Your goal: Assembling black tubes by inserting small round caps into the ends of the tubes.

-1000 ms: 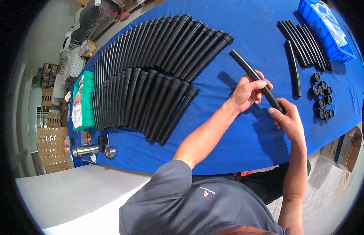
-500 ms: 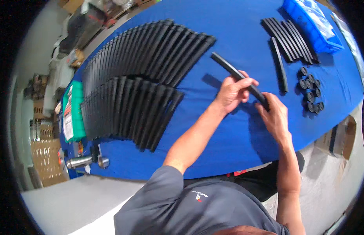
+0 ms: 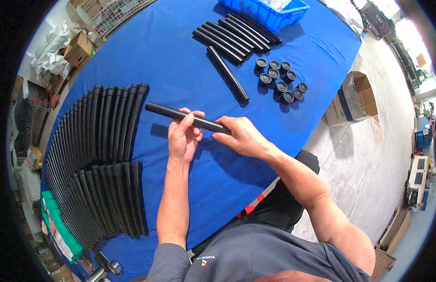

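A black tube point(image 3: 165, 111) lies slantwise across both my hands above the blue-covered table. My left hand point(image 3: 184, 136) pinches it near the middle, thumb on top. Around its right end my right hand point(image 3: 242, 135) is closed, hiding that end. One loose black tube point(image 3: 228, 75) lies beyond my hands, beside a row of several black tubes point(image 3: 227, 40). Several round black caps point(image 3: 274, 74) stand to the right of it. On the left, two long rows of tubes with wider ends, the far row point(image 3: 98, 124) and the near row point(image 3: 115, 199), lie side by side.
A blue plastic crate point(image 3: 274, 19) stands at the far edge. At the near left are a green tray point(image 3: 70, 239) and a shiny metal cylinder point(image 3: 98, 275). An open cardboard box point(image 3: 351, 101) sits on the floor right of the table point(image 3: 175, 61).
The view has swung to the right, so the table contents appear shifted left. Both hands keep their grip on the tube, which now lies flatter across the picture.
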Demonstrator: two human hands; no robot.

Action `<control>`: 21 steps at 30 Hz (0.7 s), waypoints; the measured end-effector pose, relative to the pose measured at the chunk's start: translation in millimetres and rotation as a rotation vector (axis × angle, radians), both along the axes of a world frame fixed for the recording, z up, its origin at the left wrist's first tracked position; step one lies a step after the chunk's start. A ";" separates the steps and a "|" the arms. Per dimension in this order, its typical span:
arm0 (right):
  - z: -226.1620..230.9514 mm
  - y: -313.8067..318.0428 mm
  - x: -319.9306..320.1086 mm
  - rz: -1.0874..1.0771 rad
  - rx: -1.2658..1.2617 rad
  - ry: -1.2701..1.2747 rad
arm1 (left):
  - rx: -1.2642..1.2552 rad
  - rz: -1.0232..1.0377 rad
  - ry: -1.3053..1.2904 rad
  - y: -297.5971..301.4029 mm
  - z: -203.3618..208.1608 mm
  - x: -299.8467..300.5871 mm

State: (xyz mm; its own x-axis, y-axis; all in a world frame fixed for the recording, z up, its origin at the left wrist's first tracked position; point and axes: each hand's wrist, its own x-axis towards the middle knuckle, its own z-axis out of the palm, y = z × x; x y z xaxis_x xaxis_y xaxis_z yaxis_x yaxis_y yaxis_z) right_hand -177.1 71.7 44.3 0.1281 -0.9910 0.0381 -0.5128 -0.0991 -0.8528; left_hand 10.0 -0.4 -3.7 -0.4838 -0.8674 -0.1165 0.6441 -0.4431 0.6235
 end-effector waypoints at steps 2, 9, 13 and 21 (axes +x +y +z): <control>4.8 -0.5 0.1 0.015 0.046 0.032 | -0.011 -0.004 0.014 0.3 0.0 1.3; -1.8 2.8 6.5 -0.077 -0.202 0.357 | 0.025 0.049 -0.009 4.1 6.5 -4.0; 15.5 -2.1 -3.9 0.042 0.003 0.068 | 0.019 0.020 0.035 3.1 5.2 -0.1; 10.2 -0.7 -3.1 0.045 0.049 0.013 | 0.002 0.039 0.033 3.5 4.4 -3.3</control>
State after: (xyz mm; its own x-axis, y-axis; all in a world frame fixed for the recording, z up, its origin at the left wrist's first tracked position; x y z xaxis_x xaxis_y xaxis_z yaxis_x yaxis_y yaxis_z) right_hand -180.2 70.9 54.5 0.1729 -0.9849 -0.0124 -0.5197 -0.0805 -0.8505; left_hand 6.7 3.1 0.8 -0.4532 -0.8855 -0.1025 0.6813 -0.4182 0.6008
